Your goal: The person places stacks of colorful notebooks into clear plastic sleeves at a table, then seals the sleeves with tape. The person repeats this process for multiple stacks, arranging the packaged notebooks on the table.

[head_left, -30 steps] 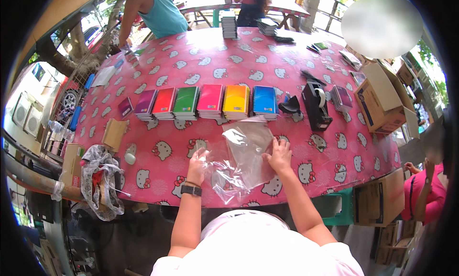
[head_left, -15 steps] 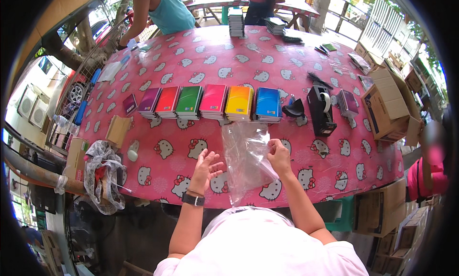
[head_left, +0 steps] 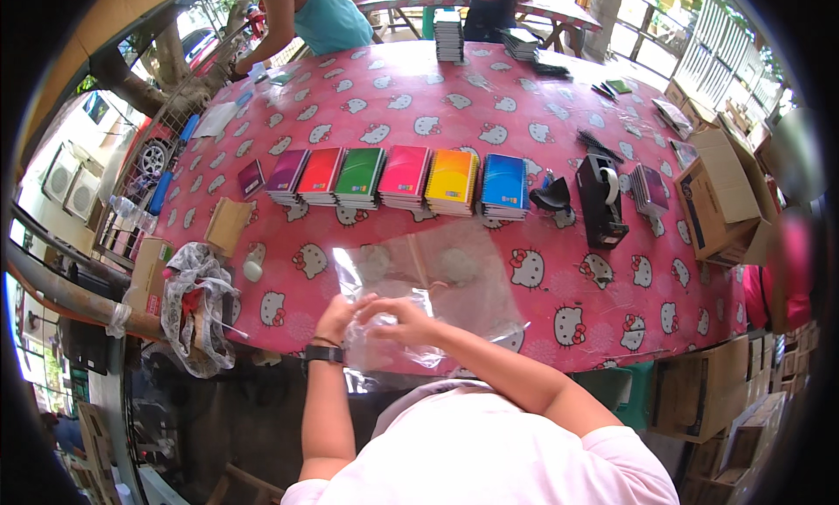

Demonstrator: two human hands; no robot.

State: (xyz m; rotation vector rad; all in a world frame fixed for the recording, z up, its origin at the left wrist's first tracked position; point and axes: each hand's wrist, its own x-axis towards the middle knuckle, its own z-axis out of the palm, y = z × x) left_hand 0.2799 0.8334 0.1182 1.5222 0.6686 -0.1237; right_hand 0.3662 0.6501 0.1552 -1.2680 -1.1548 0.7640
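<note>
At the near edge of the table, my left hand (head_left: 334, 320) and my right hand (head_left: 400, 321) come together on a crumpled clear plastic bag (head_left: 393, 352). The fingers of both hands are closed on its film, which bunches up and shines around them. Another sheet of clear plastic (head_left: 476, 273) lies flat just beyond, partly under the held one; whether the two are joined I cannot tell. Past it runs a row of spiral notebook stacks: purple (head_left: 287, 173), red (head_left: 321, 173), green (head_left: 359, 174), pink (head_left: 405, 173), yellow (head_left: 451, 177) and blue (head_left: 504, 181).
Right of the row stand a black tape dispenser (head_left: 601, 203), a small purple notebook stack (head_left: 649, 190) and a cardboard box (head_left: 721, 195). A lacy bag (head_left: 197, 308) hangs at the left edge. Across the table are more notebook stacks (head_left: 449, 40) and a person in teal (head_left: 328, 20).
My right hand has swung left to meet my left hand. My left hand, open before, now grips plastic. Film has been drawn toward me, and the flat sheet is spread out wider.
</note>
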